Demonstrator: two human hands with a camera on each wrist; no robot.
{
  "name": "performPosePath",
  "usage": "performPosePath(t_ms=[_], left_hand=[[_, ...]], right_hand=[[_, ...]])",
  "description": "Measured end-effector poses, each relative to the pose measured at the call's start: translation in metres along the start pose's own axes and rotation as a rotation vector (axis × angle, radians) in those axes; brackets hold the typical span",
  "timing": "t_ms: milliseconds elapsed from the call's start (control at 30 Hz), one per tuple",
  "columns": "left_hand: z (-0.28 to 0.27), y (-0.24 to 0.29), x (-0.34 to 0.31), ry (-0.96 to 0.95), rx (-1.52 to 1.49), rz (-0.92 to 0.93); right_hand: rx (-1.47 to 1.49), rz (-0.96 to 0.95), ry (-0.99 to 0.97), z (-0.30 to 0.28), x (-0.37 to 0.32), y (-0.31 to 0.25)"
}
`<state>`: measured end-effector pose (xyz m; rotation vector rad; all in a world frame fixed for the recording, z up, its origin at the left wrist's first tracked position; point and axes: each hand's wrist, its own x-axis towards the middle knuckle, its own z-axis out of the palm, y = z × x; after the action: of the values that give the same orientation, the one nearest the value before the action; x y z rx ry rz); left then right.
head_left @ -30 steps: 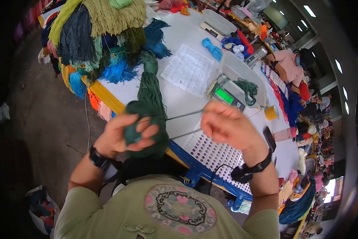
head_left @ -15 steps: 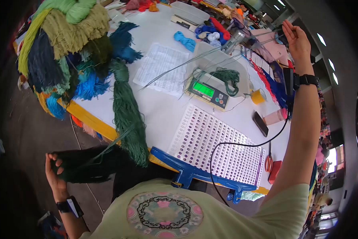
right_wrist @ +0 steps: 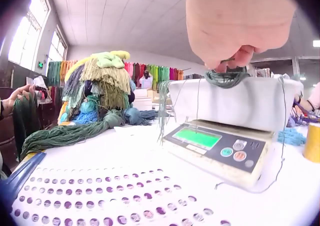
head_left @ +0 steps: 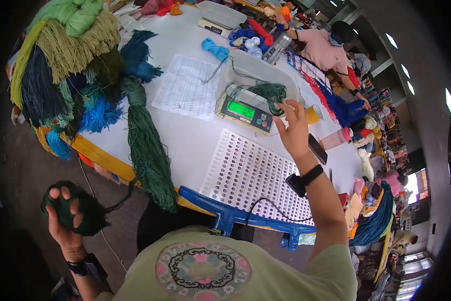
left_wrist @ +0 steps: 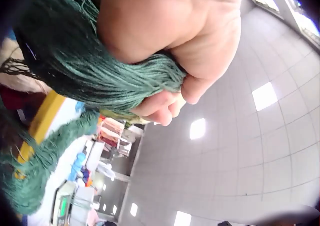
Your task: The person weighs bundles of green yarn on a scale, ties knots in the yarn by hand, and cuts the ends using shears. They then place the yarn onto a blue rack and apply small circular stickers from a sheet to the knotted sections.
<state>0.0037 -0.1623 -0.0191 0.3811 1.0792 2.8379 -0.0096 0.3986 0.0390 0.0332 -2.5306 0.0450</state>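
Observation:
My left hand grips a dark green hank of yarn off the table's left edge. In the left wrist view, fingers and thumb curl around the hank. My right hand is at the clear tub on a weighing scale, its display lit green. Seen from the right wrist, its curled fingertips pinch green yarn at the tub's rim. More green strands lie in the tub, some hanging over its side. A long green hank lies on the table, its lower end over the front edge.
A white card with rows of holes lies near a blue clamp-like bar on the table's edge. A printed sheet and piled coloured yarn are at left. A phone and yellow spool lie right. Another person works beyond.
The right hand swings from beside the left hand far out to the right, trailing strands, then comes back to the tub. The left hand moves left with its hank, away from the table.

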Motion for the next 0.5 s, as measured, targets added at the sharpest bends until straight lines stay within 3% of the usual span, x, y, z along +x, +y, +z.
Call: performPosePath(t_ms=[67, 267, 500], left_hand=[[0.017, -0.003, 0.006, -0.126, 0.056, -0.046], [0.051, -0.031, 0.009, -0.045, 0.154, -0.115], [0.063, -0.045, 0.008, -0.148, 0.144, -0.258]], right_hand=[[0.006, 0.059, 0.017, -0.001, -0.004, -0.006], [-0.08, 0.081, 0.147, 0.018, -0.002, -0.002], [-0.137, 0.132, 0.094, 0.036, 0.005, 0.007]])
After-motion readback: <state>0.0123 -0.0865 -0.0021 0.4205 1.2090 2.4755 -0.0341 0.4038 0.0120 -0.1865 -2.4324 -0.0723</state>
